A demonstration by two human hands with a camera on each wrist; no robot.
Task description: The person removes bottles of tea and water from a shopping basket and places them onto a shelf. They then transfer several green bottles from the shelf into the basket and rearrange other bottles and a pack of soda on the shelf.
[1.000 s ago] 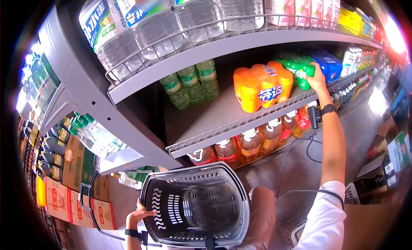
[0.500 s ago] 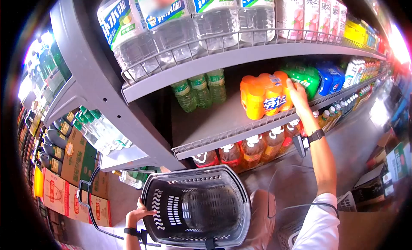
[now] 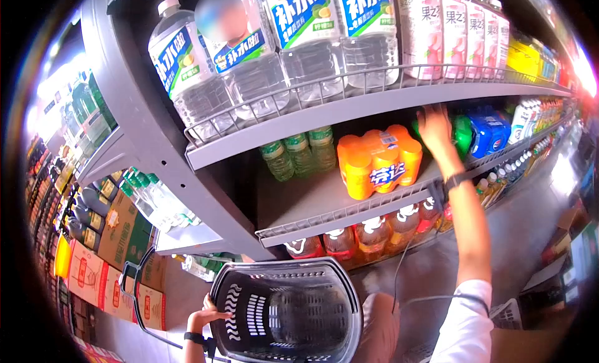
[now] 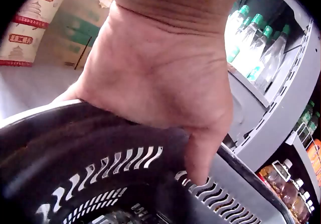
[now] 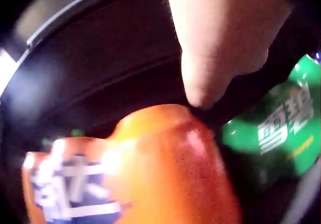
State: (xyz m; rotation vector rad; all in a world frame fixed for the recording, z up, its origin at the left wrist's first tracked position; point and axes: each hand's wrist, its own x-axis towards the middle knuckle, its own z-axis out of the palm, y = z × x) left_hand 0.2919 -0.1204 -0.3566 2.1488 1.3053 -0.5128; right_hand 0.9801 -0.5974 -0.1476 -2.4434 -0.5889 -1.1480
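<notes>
In the head view my left hand (image 3: pixel 208 315) holds the side rim of a black shopping basket (image 3: pixel 354 319), its thumb inside the wall. The left wrist view shows the same grip, the thumb over the slotted wall. My right hand (image 3: pixel 437 133) reaches into the middle shelf, its fingers pointing toward the back. It is between a shrink-wrapped six-pack of orange soda cans (image 3: pixel 368 158) and a green soda pack (image 3: pixel 462 135), partly covering the green one. The right wrist view puts the thumb just above the orange pack (image 5: pixel 170 169), with the green pack (image 5: pixel 286 123) to its right.
Large clear drink bottles (image 3: pixel 309 57) stand behind a wire rail (image 3: pixel 299 88) on the shelf above. Green-labelled bottles (image 3: pixel 299 156) are left of the orange pack, a blue pack (image 3: pixel 490 135) to the right. Brown drink bottles (image 3: pixel 373 233) line the shelf below. A cable (image 3: pixel 399 275) hangs near the right arm.
The right hand has gone from the green pack to the orange pack's right side, then deeper into the shelf. The orange pack has shifted left on the shelf. The left hand stays on the basket.
</notes>
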